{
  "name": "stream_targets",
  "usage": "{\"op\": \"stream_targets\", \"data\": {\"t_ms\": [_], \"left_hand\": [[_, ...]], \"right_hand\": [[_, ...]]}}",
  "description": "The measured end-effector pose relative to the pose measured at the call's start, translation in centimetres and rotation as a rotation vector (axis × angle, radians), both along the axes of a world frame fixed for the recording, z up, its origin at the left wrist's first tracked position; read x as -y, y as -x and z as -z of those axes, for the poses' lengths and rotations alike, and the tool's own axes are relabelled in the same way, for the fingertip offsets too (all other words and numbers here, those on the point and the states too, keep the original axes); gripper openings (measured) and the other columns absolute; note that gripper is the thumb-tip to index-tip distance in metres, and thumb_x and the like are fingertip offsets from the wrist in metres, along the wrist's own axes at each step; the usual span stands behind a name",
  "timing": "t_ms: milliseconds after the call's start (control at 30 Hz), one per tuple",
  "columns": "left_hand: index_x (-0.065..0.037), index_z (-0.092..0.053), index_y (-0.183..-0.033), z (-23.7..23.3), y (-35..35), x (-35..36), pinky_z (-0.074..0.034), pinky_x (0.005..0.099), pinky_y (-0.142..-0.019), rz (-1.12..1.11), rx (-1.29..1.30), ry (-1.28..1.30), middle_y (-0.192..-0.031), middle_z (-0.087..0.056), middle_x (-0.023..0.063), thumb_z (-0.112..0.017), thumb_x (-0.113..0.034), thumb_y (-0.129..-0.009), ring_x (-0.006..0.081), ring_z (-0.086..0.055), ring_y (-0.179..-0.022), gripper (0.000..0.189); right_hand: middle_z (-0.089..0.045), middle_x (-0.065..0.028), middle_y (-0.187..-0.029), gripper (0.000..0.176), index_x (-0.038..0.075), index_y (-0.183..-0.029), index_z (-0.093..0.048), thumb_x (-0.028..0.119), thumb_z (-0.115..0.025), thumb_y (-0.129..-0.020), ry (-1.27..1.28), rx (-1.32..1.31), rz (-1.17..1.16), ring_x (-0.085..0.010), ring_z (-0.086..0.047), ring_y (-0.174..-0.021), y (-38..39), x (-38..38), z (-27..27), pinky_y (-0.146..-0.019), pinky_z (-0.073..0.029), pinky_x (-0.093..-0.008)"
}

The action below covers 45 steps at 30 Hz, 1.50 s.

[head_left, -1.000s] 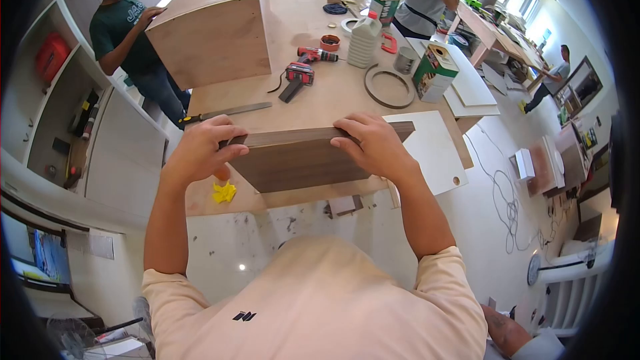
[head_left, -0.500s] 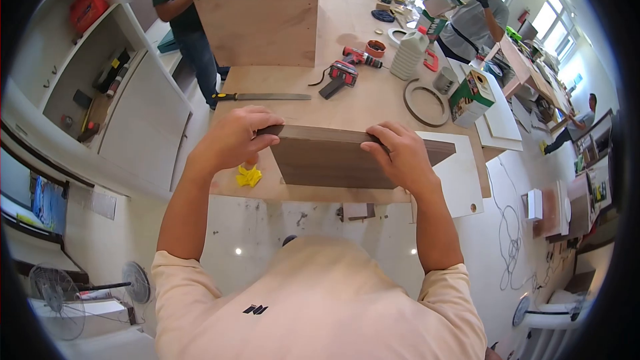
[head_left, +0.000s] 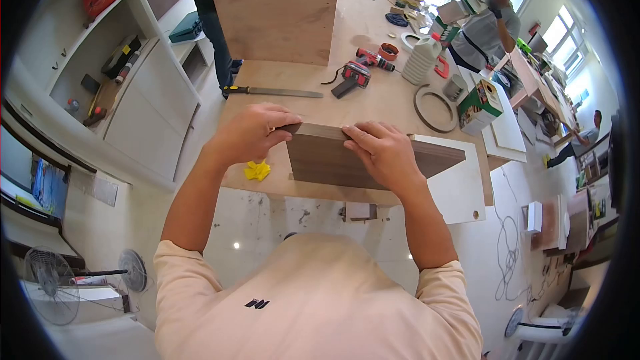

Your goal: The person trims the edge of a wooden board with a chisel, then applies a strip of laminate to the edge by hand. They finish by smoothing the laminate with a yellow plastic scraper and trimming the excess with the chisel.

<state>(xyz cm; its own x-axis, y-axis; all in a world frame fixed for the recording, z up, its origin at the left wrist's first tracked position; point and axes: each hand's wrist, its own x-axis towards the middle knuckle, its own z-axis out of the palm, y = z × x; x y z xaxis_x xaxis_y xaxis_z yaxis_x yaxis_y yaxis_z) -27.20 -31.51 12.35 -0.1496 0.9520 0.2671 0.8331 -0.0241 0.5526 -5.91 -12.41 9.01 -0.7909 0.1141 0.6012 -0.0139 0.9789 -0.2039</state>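
Note:
A dark brown wood-grain board stands on its long edge near the front of the workbench. At its left end, my left hand is closed on the upper corner, thumb on the near side. My right hand grips the top edge around the middle, with the fingers over the edge and the thumb on the near face. A crumpled yellow cloth or paper lies below my left hand. Under the board's right end is a white panel with a small hole in its corner.
Beyond the board lie a yellow-and-black-handled file, a red cordless drill and a roll of edge banding. A white jug and green-white tin stand right. A large wooden box sits behind; co-workers stand on both sides.
My right hand has slid left along the board's top edge, closer to my left hand. The view has shifted slightly, so the bench and its things appear farther right.

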Motion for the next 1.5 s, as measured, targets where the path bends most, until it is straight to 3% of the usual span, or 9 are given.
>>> {"op": "stream_targets", "data": {"t_ms": [300,400,700,800,1000,1100,1133,1167,1500], "left_hand": [[-0.003,-0.069,-0.101,0.7,0.7,0.2,-0.051,0.0395,-0.084,0.032,-0.035,-0.081,-0.099,-0.07,0.0134,-0.069,-0.009,-0.083,0.0326,-0.063,-0.095,0.02],[0.001,-0.069,-0.103,0.5,0.9,0.2,-0.053,0.0339,-0.079,0.063,-0.06,-0.081,-0.101,-0.07,0.013,-0.069,-0.003,-0.083,0.0286,-0.065,-0.088,0.021],[-0.001,-0.069,-0.105,1.0,1.4,0.3,-0.055,0.0343,-0.075,0.089,-0.008,-0.1,-0.104,-0.069,0.0117,-0.069,-0.004,-0.083,0.0266,-0.065,-0.091,0.023],[-0.003,-0.068,-0.104,0.1,0.8,0.9,-0.05,0.0401,-0.088,0.001,0.031,0.008,-0.108,-0.068,0.0128,-0.07,-0.007,-0.082,0.0321,-0.063,-0.1,0.023],[-0.003,-0.067,-0.101,1.5,1.4,0.7,-0.051,0.0385,-0.083,0.121,0.083,-0.184,-0.105,-0.067,0.0118,-0.071,-0.008,-0.082,0.0311,-0.063,-0.096,0.02],[-0.002,-0.067,-0.097,3.2,1.3,0.6,-0.052,0.0377,-0.081,0.022,0.148,-0.155,-0.101,-0.067,0.0123,-0.073,-0.007,-0.081,0.0313,-0.064,-0.093,0.018],[0.0,-0.067,-0.095,3.8,1.5,0.3,-0.053,0.0342,-0.075,0.064,0.15,-0.209,-0.101,-0.067,0.0125,-0.072,-0.002,-0.081,0.0271,-0.065,-0.085,0.016],[0.002,-0.066,-0.094,4.1,1.7,0.0,-0.054,0.0308,-0.069,0.101,0.154,-0.266,-0.1,-0.066,0.0127,-0.071,0.004,-0.08,0.0229,-0.066,-0.076,0.014],[0.004,-0.064,-0.088,2.6,1.2,-0.4,-0.052,0.0312,-0.072,0.168,0.019,-0.327,-0.097,-0.066,0.015,-0.068,0.006,-0.08,0.0261,-0.065,-0.083,0.008]], "right_hand": [[-0.068,-0.0044,-0.094,0.02,0.01,-0.104,-0.071,0.018,-0.071,-0.086,-0.026,-0.022,-0.027,-0.0237,-0.064,-0.081,1.5,1.2,-0.2,-0.072,-0.05,-0.0364],[-0.068,-0.0043,-0.094,0.02,0.01,-0.103,-0.071,0.017,-0.072,-0.085,-0.034,-0.036,-0.031,-0.0237,-0.064,-0.08,1.9,1.5,-0.1,-0.072,-0.05,-0.0364],[-0.067,0.0011,-0.096,0.015,0.016,-0.1,-0.069,0.02,-0.07,-0.086,-0.024,-0.037,-0.035,-0.0205,-0.064,-0.083,3.6,2.9,0.2,-0.073,-0.05,-0.0355],[-0.067,0.0014,-0.096,0.015,0.017,-0.1,-0.069,0.02,-0.069,-0.086,-0.02,-0.049,-0.04,-0.0204,-0.064,-0.083,4.2,3.4,0.4,-0.073,-0.05,-0.0357],[-0.068,-0.001,-0.095,0.015,0.014,-0.099,-0.069,0.017,-0.071,-0.085,-0.006,-0.05,-0.045,-0.0223,-0.064,-0.082,5.2,4.6,0.3,-0.073,-0.051,-0.0359],[-0.068,-0.0019,-0.094,0.015,0.013,-0.098,-0.069,0.017,-0.072,-0.084,-0.039,-0.067,-0.033,-0.0233,-0.065,-0.082,5.4,4.6,0.7,-0.073,-0.051,-0.0359],[-0.068,-0.0018,-0.094,0.015,0.014,-0.098,-0.069,0.018,-0.072,-0.084,-0.059,-0.07,-0.02,-0.0234,-0.065,-0.083,5.1,4.5,1.0,-0.073,-0.051,-0.0359],[-0.068,-0.0019,-0.096,0.015,0.014,-0.098,-0.068,0.018,-0.071,-0.084,-0.06,-0.065,-0.001,-0.0227,-0.066,-0.086,4.7,4.5,1.0,-0.075,-0.051,-0.0365],[-0.069,-0.0035,-0.107,0.017,0.012,-0.101,-0.068,0.02,-0.069,-0.085,-0.083,-0.106,0.141,-0.0225,-0.066,-0.102,-1.6,0.2,1.4,-0.095,-0.049,-0.0408]]}}
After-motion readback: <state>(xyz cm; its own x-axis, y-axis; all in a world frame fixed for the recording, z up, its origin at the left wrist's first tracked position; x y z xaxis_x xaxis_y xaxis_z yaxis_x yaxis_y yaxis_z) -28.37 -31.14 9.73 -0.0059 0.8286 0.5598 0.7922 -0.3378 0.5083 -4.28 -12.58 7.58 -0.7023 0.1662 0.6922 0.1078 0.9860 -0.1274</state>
